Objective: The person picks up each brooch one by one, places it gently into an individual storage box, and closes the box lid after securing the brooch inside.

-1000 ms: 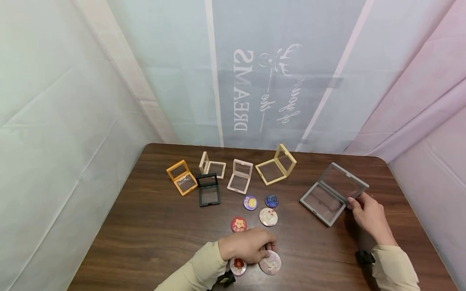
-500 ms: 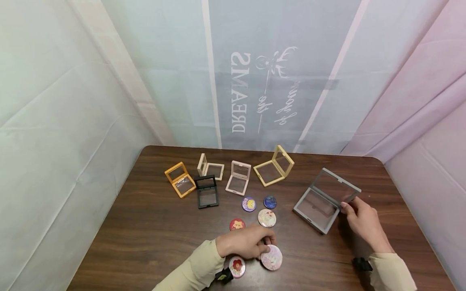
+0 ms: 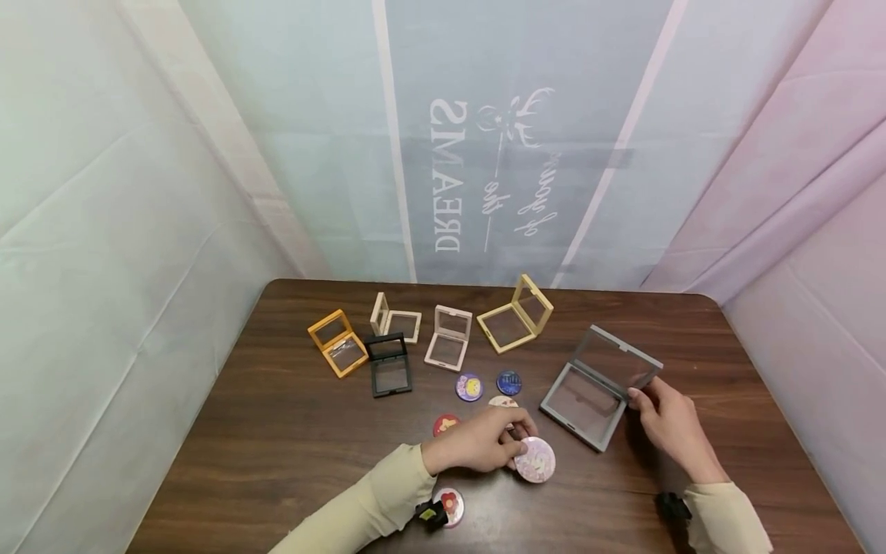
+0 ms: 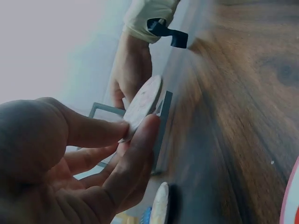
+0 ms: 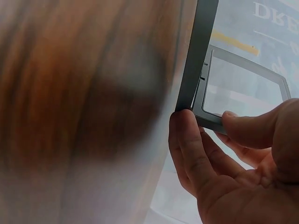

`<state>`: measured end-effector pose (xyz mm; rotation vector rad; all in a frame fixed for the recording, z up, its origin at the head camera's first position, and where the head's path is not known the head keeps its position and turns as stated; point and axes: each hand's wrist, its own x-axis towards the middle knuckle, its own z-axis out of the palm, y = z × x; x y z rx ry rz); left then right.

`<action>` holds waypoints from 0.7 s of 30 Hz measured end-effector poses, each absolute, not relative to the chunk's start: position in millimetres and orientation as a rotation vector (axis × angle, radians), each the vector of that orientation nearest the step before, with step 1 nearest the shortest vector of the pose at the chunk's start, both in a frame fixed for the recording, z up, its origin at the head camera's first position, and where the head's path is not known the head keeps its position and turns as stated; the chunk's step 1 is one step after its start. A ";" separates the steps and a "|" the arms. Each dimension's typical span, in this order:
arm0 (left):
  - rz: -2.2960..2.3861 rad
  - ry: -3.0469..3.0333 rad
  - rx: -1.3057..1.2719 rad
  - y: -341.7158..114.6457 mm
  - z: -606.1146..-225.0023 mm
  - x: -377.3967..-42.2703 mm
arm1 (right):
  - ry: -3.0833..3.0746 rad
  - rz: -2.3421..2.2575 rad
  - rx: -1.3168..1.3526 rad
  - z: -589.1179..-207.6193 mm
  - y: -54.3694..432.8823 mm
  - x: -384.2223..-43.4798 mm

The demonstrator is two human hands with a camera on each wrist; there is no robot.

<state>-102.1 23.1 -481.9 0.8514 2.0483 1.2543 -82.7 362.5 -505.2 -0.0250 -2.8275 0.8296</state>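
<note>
My left hand pinches a round pale pink button badge by its edge between thumb and fingers. In the left wrist view the badge is tilted, seen nearly side-on. My right hand grips the large grey hinged display frame near its hinge at the right side. That frame stands opened, with its clear window in each half. In the right wrist view the thumb lies on one half of the grey frame and the fingertips meet the other half's edge. A cream badge lies partly hidden behind my left hand.
Several small opened frames stand toward the back: orange, black, beige, pale pink and yellow. More badges lie on the brown table: purple, blue, red and a red-flowered one.
My left hand has lifted the pale pink badge and carried it to the right and farther from me. My right hand has brought the grey frame leftward and nearer the badge.
</note>
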 end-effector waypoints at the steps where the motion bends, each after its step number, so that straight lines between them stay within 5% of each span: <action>1: 1.279 2.036 0.839 24.6 -483.2 -103.7 | -2.833 0.836 -0.028 -505.4 361.2 -82.0; 21: 1.465 2.020 0.641 60.1 -481.5 -125.8 | -2.824 0.843 -0.012 -505.6 348.3 -67.9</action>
